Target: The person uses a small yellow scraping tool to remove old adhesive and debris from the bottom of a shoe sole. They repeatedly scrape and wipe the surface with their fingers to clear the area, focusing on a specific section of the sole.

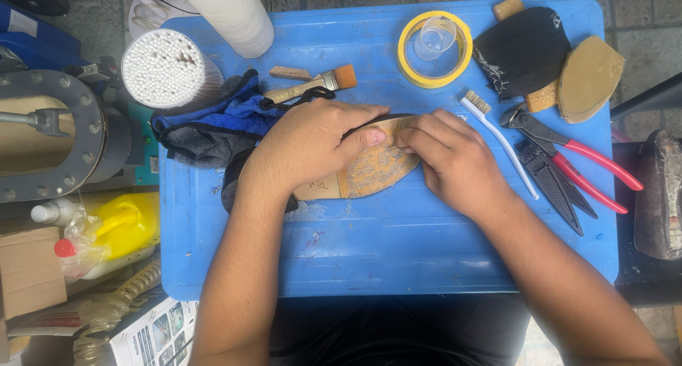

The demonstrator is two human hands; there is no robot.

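Note:
A tan shoe insole [369,171], glue-stained and edged in black, lies flat on the blue plastic table top [398,245]. My left hand [309,142] lies across its heel end, with the thumb pressed on the middle. My right hand [455,160] presses its fingertips on the toe end, right beside the left thumb. Both hands push the piece down against the table; neither lifts it.
Right of my hands lie a white brush [501,142], red-handled pliers [568,153] and black shears [554,185]. Behind are a yellow tape roll [435,50] around a clear cup, a black shoe piece [522,50], a tan sole [588,78], a paintbrush [312,87], a blue rag [213,124] and a tub of cotton swabs [165,68].

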